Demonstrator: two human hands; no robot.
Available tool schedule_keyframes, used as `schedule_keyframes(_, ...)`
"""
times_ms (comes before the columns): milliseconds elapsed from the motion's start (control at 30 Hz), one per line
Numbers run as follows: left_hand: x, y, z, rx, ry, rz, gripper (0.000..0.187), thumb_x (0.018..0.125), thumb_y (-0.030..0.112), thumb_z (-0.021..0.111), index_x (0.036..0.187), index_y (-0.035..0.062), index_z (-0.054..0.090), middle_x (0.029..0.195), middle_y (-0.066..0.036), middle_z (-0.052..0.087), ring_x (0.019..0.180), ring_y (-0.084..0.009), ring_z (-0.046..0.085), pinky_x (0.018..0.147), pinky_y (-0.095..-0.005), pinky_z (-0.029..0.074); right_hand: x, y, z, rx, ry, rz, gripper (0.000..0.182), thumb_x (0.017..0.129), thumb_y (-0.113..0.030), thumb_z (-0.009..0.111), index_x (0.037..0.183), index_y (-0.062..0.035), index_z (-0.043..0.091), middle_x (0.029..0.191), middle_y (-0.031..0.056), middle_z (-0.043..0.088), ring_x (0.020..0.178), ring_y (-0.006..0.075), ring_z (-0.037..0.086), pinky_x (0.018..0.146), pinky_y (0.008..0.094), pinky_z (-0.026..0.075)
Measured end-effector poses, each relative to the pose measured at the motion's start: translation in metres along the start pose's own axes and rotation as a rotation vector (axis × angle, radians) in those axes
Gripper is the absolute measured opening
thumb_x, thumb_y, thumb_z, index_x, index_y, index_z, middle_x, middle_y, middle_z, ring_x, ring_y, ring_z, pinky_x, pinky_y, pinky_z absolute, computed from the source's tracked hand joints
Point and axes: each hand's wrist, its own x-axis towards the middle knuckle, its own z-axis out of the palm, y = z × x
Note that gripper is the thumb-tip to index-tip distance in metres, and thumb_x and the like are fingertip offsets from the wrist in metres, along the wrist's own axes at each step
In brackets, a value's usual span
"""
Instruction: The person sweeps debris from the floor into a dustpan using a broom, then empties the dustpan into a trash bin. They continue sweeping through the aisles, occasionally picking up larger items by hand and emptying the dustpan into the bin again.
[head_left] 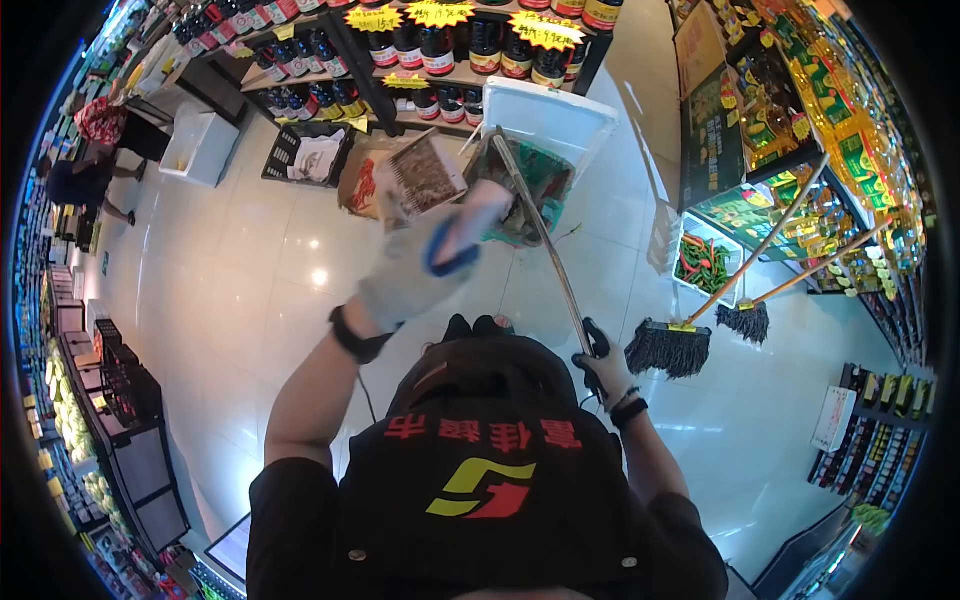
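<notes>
My left hand point(405, 275), in a pale glove and smeared by motion, is closed at a blurred pinkish-white thing with a blue band point(455, 250); I cannot tell what it is. Beyond it stands a cardboard box point(362, 185) with red print, beside a brown speckled panel point(425, 172). My right hand point(603, 365), gloved with dark fingers, grips the lower end of a long metal pole point(548, 240). The pole slants up over a green crate point(530, 238) holding dark material. Behind the crate is a white foam box point(585, 108).
Sauce bottle shelves point(440, 50) rise ahead. At right, two mops point(668, 345) lean near a white box of peppers point(706, 262) and stacked oil bottles point(850, 130). A black crate point(310, 155) sits left of the cardboard box. Two people point(95, 175) stand far left by a white bin point(200, 145).
</notes>
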Motion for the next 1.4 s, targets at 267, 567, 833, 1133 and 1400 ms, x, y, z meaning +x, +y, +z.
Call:
schedule_keyframes(267,-0.111,-0.052,-0.079,-0.346,0.434,-0.61,0.026,0.081,0.006,0.057,0.106,-0.0009,0.054,0.072,-0.001,0.052,0.058,-0.0051,0.047,0.051,-0.0189,0.037,0.208,0.044,0.016,-0.712,-0.159,0.087,0.025,0.074,-0.003,0.048,0.099,-0.0044,0.05,0.06,0.0116,0.053,0.046,0.0228,0.052,0.039,0.035,0.04)
schedule_keyframes(567,-0.224,-0.148,-0.097,-0.291,0.827,-0.811,0.026,0.081,0.008,0.058,0.105,-0.0021,0.054,0.073,-0.002,0.054,0.057,-0.0079,0.05,0.051,-0.0214,0.041,0.235,-0.022,0.033,-0.509,-0.172,0.25,0.04,0.073,-0.009,0.057,0.113,-0.0079,0.051,0.059,0.0059,0.052,0.044,0.0151,0.046,0.037,0.0303,0.036)
schedule_keyframes(833,-0.352,-0.289,-0.098,-0.443,1.007,-1.05,0.021,0.083,0.013,0.057,0.099,-0.0002,0.056,0.074,-0.006,0.061,0.064,-0.0156,0.059,0.059,-0.0262,0.047,0.099,-0.012,-0.008,-0.557,-0.077,-0.118,0.064,0.066,0.0,0.066,0.126,0.0001,0.045,0.071,0.0074,0.06,0.051,0.0109,0.053,0.042,0.0238,0.041)
schedule_keyframes(1133,-0.384,-0.355,-0.12,-0.523,1.123,-1.09,0.019,0.083,0.012,0.056,0.099,0.001,0.053,0.07,-0.008,0.059,0.06,-0.0189,0.059,0.056,-0.03,0.048,-0.035,-0.068,0.077,-0.35,-0.151,0.125,0.066,0.068,-0.004,0.065,0.13,-0.0079,0.044,0.068,-0.0016,0.054,0.047,0.0055,0.044,0.042,0.0205,0.037)
schedule_keyframes(1400,-0.382,-0.365,-0.124,-0.38,1.101,-1.3,0.013,0.08,0.013,0.059,0.081,0.0014,0.054,0.065,-0.009,0.061,0.051,-0.0174,0.058,0.045,-0.0262,0.046,-0.131,-0.006,0.048,-0.287,0.033,0.145,0.071,0.067,0.001,0.064,0.133,-0.0038,0.038,0.108,0.0043,0.057,0.071,0.0057,0.052,0.067,0.0212,0.046)
